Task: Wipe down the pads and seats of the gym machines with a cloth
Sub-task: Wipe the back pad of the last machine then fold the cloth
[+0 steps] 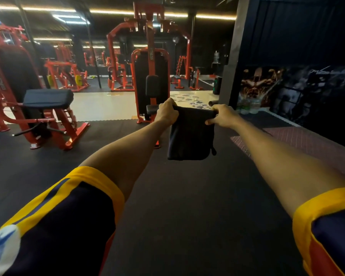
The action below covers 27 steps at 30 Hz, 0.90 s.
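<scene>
A dark folded cloth (190, 136) hangs in the air in front of me, held by its top edge. My left hand (166, 112) grips the top left corner and my right hand (221, 115) pinches the top right corner. Both arms are stretched forward. Behind the cloth stands a red machine with a black back pad (152, 85) and a small black seat (152, 109), partly hidden by my left hand. To the left a second red machine carries a wide black pad (48, 98).
Black rubber flooring (187, 196) covers the near ground, with a pale tiled strip (104, 106) beyond it. More red machines stand at the back. A dark wall with a poster (297, 92) runs along the right, and a grey pillar (230, 62) stands beside it.
</scene>
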Motion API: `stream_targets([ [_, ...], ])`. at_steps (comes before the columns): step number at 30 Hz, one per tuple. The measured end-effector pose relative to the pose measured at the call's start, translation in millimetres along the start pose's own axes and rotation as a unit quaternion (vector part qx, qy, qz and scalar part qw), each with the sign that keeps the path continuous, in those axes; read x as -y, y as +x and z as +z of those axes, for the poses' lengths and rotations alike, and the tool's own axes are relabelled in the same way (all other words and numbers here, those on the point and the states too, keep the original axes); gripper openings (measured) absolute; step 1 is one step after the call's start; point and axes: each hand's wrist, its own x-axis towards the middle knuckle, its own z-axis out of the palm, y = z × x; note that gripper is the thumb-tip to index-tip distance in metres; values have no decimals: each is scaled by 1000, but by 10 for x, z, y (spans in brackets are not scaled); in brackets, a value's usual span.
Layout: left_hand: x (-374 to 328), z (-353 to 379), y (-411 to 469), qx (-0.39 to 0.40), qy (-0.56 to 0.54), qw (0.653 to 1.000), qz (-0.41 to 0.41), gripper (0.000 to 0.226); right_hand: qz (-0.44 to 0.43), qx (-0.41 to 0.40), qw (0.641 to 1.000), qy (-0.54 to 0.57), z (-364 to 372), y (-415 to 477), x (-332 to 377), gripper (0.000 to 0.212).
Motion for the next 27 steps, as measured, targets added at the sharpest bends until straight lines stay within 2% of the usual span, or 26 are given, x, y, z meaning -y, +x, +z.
stream_targets([
  [3,141,227,595,-3,-15,1000,-3,24,2,-17,1000,-11,26,569,-191,52],
  [8,198,549,1620,17,-15,1000,4,27,5,-20,999,-26,-94,1591,-495,45],
  [14,263,946,2796,31,-15,999,31,25,6,-27,999,-31,-221,2711,-928,25],
  [22,536,1883,4177,31,-1,996,82,27,18,-46,998,-40,-178,4175,-1806,25],
  [25,650,2349,4714,82,24,991,107,28,21,-34,998,-51,-162,4793,-2252,29],
  [27,682,2570,5111,121,45,987,95,31,20,-14,998,-56,-206,5238,-2504,30],
])
